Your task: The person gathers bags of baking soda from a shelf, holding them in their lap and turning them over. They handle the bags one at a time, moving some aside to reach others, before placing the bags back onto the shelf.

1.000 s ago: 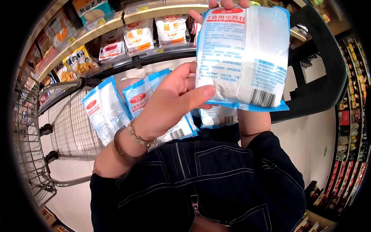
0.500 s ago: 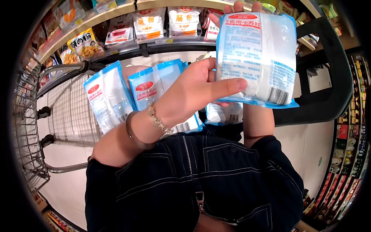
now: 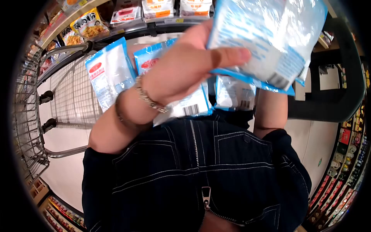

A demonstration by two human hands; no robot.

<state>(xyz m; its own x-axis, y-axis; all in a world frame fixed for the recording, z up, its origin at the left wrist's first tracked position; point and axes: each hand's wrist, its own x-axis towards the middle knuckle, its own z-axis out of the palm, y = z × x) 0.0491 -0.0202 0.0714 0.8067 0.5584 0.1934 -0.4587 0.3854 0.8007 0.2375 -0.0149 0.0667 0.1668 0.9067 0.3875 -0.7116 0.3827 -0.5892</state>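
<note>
Glossy plastic packet (image 3: 266, 38); metal wire cart (image 3: 31, 116); dark denim jacket (image 3: 193, 174).

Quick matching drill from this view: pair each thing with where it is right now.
Things:
1. raised blue packet
2. shopping cart
3. bracelet
4. yellow snack bag

Places:
A. on the shelf at top left
B. on the wrist of the left hand
C. pinched under the left thumb, at top
D. along the left edge, wire sides

Pairs: 1-C, 2-D, 3-B, 4-A
</note>
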